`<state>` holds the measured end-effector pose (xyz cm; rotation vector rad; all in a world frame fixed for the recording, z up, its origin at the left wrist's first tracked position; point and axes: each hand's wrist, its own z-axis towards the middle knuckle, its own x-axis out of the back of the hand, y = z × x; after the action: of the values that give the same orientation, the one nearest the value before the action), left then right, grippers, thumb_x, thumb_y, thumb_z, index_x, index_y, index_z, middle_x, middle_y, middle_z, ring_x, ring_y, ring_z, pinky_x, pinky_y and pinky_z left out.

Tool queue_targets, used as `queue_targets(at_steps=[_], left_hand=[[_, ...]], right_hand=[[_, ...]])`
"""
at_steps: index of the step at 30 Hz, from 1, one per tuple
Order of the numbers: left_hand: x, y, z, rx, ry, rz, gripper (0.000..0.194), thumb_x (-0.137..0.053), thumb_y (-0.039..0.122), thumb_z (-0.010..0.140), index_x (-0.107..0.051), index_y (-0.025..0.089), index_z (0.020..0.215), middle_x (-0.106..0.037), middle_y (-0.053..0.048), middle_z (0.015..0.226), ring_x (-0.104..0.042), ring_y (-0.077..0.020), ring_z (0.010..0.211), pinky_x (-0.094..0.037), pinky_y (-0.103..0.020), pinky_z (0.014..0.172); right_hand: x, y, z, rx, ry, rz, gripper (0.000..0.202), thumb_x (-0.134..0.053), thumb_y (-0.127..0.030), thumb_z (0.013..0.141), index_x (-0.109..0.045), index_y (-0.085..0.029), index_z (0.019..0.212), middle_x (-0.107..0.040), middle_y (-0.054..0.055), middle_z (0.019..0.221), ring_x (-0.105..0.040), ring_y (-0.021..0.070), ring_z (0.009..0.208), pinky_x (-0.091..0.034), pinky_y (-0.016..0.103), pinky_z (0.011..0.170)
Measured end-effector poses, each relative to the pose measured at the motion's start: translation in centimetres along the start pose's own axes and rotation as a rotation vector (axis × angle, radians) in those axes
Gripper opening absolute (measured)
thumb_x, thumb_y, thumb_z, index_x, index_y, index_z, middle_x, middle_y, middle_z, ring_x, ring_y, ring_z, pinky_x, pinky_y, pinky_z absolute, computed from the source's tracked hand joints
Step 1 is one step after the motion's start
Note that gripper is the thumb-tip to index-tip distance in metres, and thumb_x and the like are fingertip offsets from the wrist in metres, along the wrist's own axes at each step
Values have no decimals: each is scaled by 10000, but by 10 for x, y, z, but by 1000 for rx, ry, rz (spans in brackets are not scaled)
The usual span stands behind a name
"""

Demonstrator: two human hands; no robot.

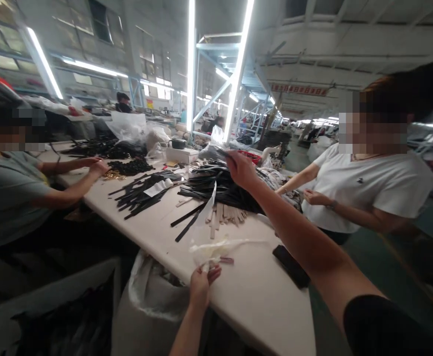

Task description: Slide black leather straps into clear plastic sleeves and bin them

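Near the table's front edge, my left hand (203, 282) pinches a crumpled, whitish translucent strip (209, 249), whose upper part is blurred. A short brownish piece (227, 260) lies just right of it. My right hand (240, 168) is raised, arm stretched out, over the far side of a pile of black strips (220, 185); its fingers are closed round the end of a thin dark strip (224, 154). Pale beige strips (226, 215) stick out below the pile. To the left lies another bunch of black strips (138, 198) with a white paper (157, 188) on it.
A black phone-like object (290, 266) lies by the table's right edge (311, 316). Below the front edge stand a white sack (142, 296) and a bin (23, 306) of dark material. One person sits at the left, hands at small parts (127, 167); another stands at the right.
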<state>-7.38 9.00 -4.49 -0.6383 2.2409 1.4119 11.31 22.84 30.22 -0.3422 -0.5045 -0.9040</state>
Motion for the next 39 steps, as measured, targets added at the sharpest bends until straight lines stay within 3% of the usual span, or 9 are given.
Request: queue_targets(at_steps=[4, 7, 9, 11, 14, 17, 22, 32, 39], left_hand=[[2, 1, 3, 27, -42, -4, 102, -615, 114, 869, -649, 95, 964, -759, -140, 831, -748, -202, 702, -618, -317, 692], [3, 3, 3, 27, -46, 51, 129, -695, 173, 824, -674, 87, 918, -756, -127, 813, -682, -141, 540, -567, -243, 536], [2, 5, 2, 13, -30, 98, 185, -748, 236, 786, -683, 81, 864, -740, -102, 747, -597, -97, 440, -477, -193, 424], [-4, 6, -2, 12, -28, 118, 246, -791, 289, 744, -683, 77, 805, -708, -71, 671, -544, -72, 409, -406, -162, 381], [-20, 5, -13, 51, -50, 93, 278, -827, 309, 703, -674, 84, 756, -681, -42, 645, -486, -40, 393, -347, -138, 365], [-41, -3, -27, 107, -31, 12, 214, -800, 272, 740, -669, 106, 772, -678, -25, 674, -462, -23, 399, -344, -131, 382], [-72, -23, -42, 175, 8, -17, 180, -759, 258, 785, -720, 113, 886, -709, -48, 759, -509, -38, 451, -359, -148, 417], [-107, -38, -28, 103, 130, 77, 240, -758, 333, 776, -725, 104, 837, -744, -111, 844, -616, -125, 594, -394, -193, 439], [-110, -38, -15, 10, 217, 158, 186, -734, 252, 726, -721, 87, 809, -746, -113, 828, -478, -45, 456, -387, -177, 447]], right_hand=[[105, -32, 12, -102, 247, 40, 290, -411, -371, 1044, -583, -174, 1169, -650, 3, 769, -578, 96, 590, -459, 228, 595], [179, -75, 6, -172, 367, 64, 257, -473, -380, 1020, -581, -193, 1159, -610, -20, 711, -489, 55, 450, -387, 188, 455], [217, -103, -8, -239, 322, 79, 242, -498, -378, 1008, -592, -199, 1141, -593, -36, 676, -448, 37, 393, -343, 168, 399], [235, -122, -39, -378, 119, 103, 229, -539, -372, 982, -618, -190, 1096, -598, -43, 639, -449, 37, 366, -321, 155, 368], [215, -132, -119, -704, -234, 253, 239, -579, -386, 939, -633, -167, 1018, -602, -46, 575, -471, 63, 343, -315, 160, 333], [149, -135, -222, -1045, -493, 515, 318, -465, -433, 959, -616, -158, 910, -551, -58, 485, -433, 73, 309, -314, 168, 324], [55, -146, -337, -1346, -565, 709, 318, -410, -423, 943, -583, -163, 883, -516, -69, 419, -405, 80, 280, -285, 161, 322], [16, -109, -362, -1403, -408, 831, 359, -409, -471, 940, -585, -161, 899, -528, -53, 447, -419, 100, 299, -316, 182, 323], [10, -90, -365, -1411, -376, 892, 400, -399, -500, 952, -598, -152, 939, -559, -38, 479, -445, 94, 322, -337, 176, 340]])
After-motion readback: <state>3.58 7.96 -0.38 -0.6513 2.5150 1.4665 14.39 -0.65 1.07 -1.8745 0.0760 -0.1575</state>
